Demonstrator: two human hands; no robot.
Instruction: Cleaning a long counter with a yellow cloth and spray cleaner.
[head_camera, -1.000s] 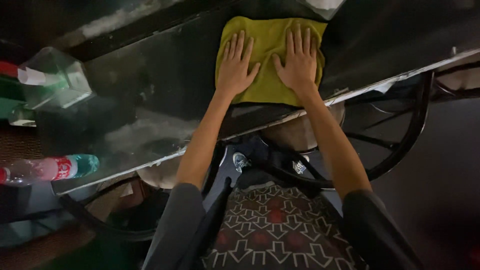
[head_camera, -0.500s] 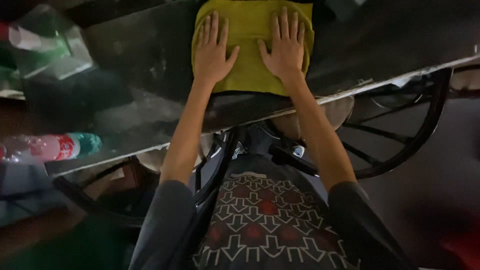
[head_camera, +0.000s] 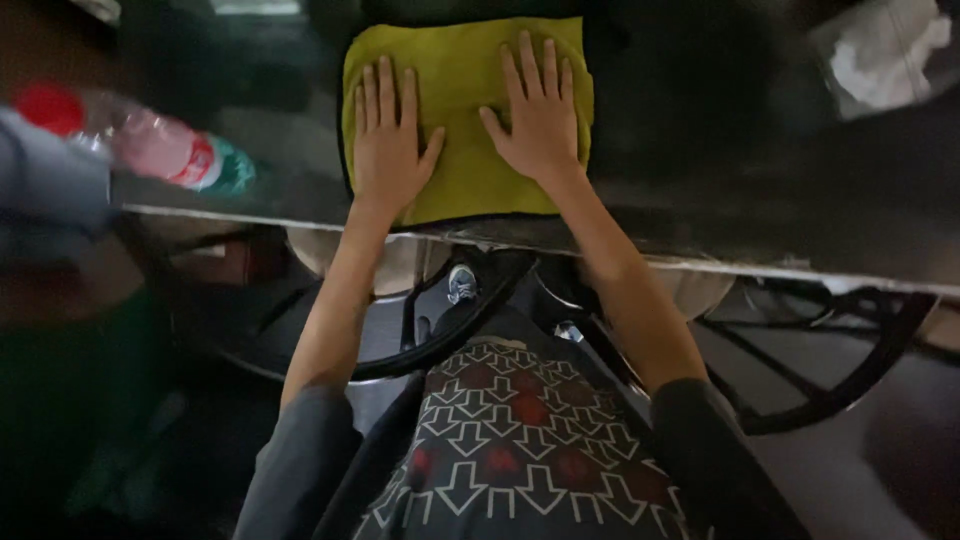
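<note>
A yellow-green cloth (head_camera: 462, 60) lies flat on a dark glass tabletop (head_camera: 720, 190), close to its near edge. My left hand (head_camera: 390, 140) presses palm-down on the cloth's left half, fingers spread. My right hand (head_camera: 538, 118) rests flat on its right half, fingers apart too. Neither hand grips anything. Both forearms reach over the table edge from my lap.
A plastic bottle (head_camera: 165, 150) with a red cap and a red-and-green label lies on its side at the left. A clear bag with white crumpled paper (head_camera: 885, 50) sits at the back right. Black metal frame curves (head_camera: 800, 400) run under the glass.
The view has swung and the table edge now tilts the other way. Both hands stay flat on the cloth, which sits closer to the near edge. The bottle appears higher at the left.
</note>
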